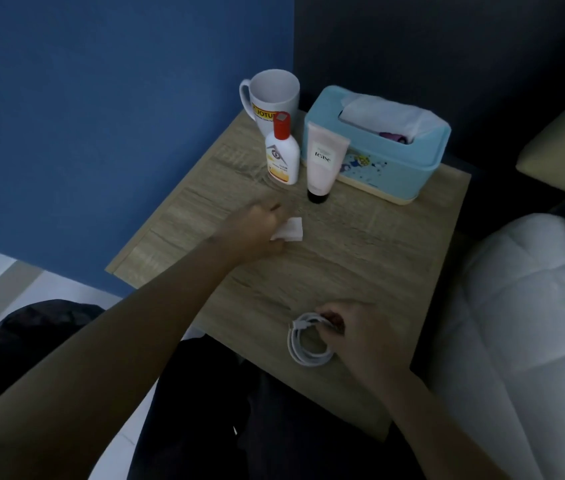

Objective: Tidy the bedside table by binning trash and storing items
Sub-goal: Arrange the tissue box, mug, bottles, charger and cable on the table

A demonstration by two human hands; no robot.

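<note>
Wood-grain tabletop (360, 244): white tissue (291, 231), coiled white cable (305, 348)

A person's left hand (257, 230) pinches the edge of a white scrap of paper (291, 231) at the middle of a wooden tabletop (371, 265), while the right hand (355, 329) grips a coiled white cable (303, 351) near the front edge. Behind stand a white mug (274, 95), a red-capped bottle (283, 157) and a pink tube (324, 159) just before a blue tissue box (398, 168). A white quilt (523, 306) lies at right.
</note>
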